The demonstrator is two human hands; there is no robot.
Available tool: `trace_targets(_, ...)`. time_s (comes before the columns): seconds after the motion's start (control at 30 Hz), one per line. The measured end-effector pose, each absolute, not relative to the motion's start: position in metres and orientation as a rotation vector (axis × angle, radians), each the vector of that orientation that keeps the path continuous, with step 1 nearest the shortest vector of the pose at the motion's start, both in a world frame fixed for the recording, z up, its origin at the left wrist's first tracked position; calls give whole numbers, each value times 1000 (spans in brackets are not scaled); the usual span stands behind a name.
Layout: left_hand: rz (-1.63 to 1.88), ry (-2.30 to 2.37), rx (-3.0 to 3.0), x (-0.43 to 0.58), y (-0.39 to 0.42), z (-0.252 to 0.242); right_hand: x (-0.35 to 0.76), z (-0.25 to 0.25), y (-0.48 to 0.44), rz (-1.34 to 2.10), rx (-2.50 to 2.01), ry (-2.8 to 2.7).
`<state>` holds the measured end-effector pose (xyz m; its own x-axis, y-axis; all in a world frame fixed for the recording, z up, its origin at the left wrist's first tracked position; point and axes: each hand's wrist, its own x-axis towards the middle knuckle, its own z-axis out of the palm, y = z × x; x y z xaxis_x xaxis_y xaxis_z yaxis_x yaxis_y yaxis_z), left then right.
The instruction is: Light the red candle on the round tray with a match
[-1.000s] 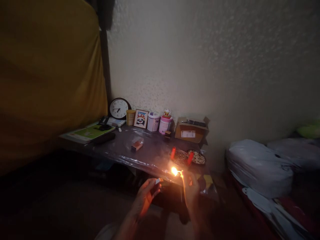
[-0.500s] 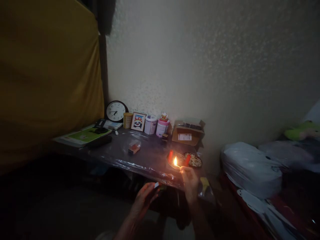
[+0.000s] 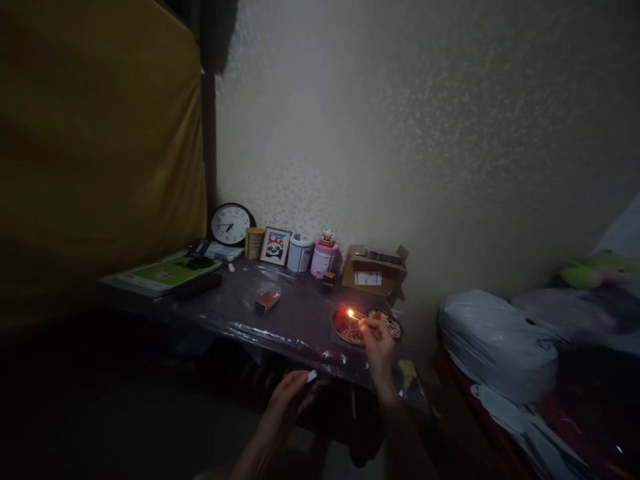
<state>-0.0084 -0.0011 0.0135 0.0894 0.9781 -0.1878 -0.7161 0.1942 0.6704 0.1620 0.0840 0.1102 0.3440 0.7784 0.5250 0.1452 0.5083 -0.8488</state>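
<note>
My right hand [image 3: 377,339] pinches a burning match [image 3: 354,314], its flame held at the top of a red candle [image 3: 341,316] standing on a patterned plate [image 3: 345,329]. A second red candle is mostly hidden behind my right hand. My left hand [image 3: 289,399] hangs lower, in front of the table edge, and grips a small matchbox [image 3: 312,376]. The room is dark and the flame lights only the plate.
A low table under clear plastic [image 3: 295,313] carries a clock [image 3: 230,224], a panda picture frame [image 3: 275,245], two tins [image 3: 300,253], a cardboard box [image 3: 374,269], a small packet [image 3: 265,301] and green books [image 3: 165,272]. White bags [image 3: 500,343] lie at the right. Yellow cloth [image 3: 100,153] hangs left.
My right hand has carried the burning match forward from the table's front edge to the red candle on the plate. The flame has shrunk. My left hand has dropped slightly with the matchbox.
</note>
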Motion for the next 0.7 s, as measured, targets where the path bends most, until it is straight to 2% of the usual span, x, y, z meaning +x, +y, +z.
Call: trace_targets(0.7, 1328, 654, 524, -9, -5, 19, 151, 106, 121, 452, -1065, -1211)
